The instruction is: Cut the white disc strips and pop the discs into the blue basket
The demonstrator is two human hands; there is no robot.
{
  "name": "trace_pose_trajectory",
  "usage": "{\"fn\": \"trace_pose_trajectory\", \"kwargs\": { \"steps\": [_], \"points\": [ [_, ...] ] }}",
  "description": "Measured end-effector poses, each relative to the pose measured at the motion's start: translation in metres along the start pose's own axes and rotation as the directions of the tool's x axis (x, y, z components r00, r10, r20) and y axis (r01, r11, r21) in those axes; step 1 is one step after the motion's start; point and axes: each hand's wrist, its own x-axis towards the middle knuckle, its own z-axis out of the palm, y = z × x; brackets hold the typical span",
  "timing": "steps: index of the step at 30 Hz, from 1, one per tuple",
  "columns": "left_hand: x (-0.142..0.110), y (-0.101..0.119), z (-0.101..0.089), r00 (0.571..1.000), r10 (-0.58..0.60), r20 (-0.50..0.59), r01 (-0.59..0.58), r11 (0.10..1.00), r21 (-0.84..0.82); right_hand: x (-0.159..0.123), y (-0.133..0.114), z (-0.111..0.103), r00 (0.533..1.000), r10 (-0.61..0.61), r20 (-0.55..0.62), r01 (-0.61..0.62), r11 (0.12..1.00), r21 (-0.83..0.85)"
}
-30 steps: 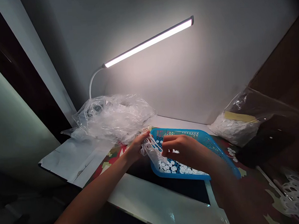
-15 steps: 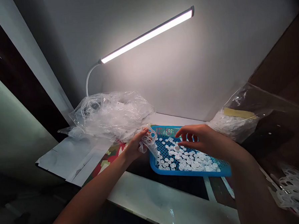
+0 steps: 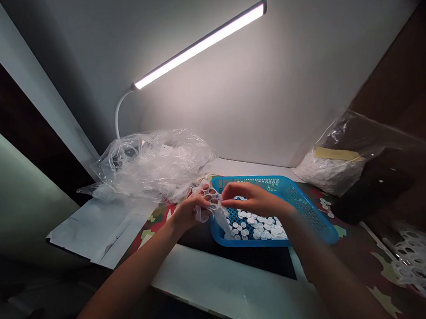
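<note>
My left hand (image 3: 186,212) is closed on a white punched sheet full of round holes (image 3: 208,198), held at the left rim of a blue plastic basket (image 3: 308,210). My right hand (image 3: 252,200) reaches across the basket and pinches the same sheet from the right side. Several small white discs (image 3: 254,226) lie in the basket under my right hand.
A crumpled clear plastic bag (image 3: 152,165) lies behind my left hand under a lit desk lamp (image 3: 200,43). A bag of white pieces (image 3: 330,171) sits at the right. Spent punched sheets (image 3: 416,260) lie at the far right. Grey paper (image 3: 98,227) covers the left.
My right hand, lifted open above the basket half a second ago, has come back left and taken hold of the sheet. The view has shifted slightly.
</note>
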Motion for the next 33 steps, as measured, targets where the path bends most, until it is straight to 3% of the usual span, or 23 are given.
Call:
{"fn": "trace_pose_trajectory", "kwargs": {
  "steps": [4, 6, 8, 10, 14, 24, 29, 33],
  "points": [
    [0.001, 0.001, 0.000, 0.998, 0.047, -0.030, -0.048, 0.998, -0.030, -0.006, 0.002, -0.013, 0.985, 0.062, -0.159, -0.054, 0.997, 0.056],
    [0.002, 0.001, 0.001, 0.997, 0.064, -0.044, -0.066, 0.997, -0.035, -0.010, 0.003, -0.020, 0.973, 0.090, -0.211, -0.098, 0.995, -0.026],
    [0.003, 0.002, 0.000, 0.996, 0.070, -0.056, -0.072, 0.997, -0.030, -0.013, 0.009, -0.022, 0.977, 0.148, -0.154, -0.179, 0.961, -0.212],
    [0.005, 0.003, -0.001, 0.996, 0.063, -0.066, -0.065, 0.998, -0.018, -0.012, 0.019, -0.020, 0.962, 0.273, -0.021, -0.260, 0.884, -0.388],
    [0.006, 0.005, -0.002, 0.995, 0.061, -0.077, -0.061, 0.998, 0.001, -0.007, 0.036, -0.007, 0.893, 0.424, 0.151, -0.305, 0.817, -0.489],
    [0.006, 0.005, -0.002, 0.996, 0.068, -0.062, -0.067, 0.998, 0.017, -0.002, 0.035, 0.005, 0.886, 0.435, 0.160, -0.293, 0.792, -0.536],
    [0.004, 0.008, 0.003, 0.988, 0.126, -0.092, -0.123, 0.992, 0.039, -0.001, 0.041, 0.006, 0.900, 0.399, 0.175, -0.266, 0.821, -0.504],
    [0.003, 0.007, 0.010, 0.972, 0.196, -0.127, -0.178, 0.974, 0.138, -0.004, 0.032, -0.002, 0.930, 0.334, 0.151, -0.237, 0.861, -0.450]
  ]
}}
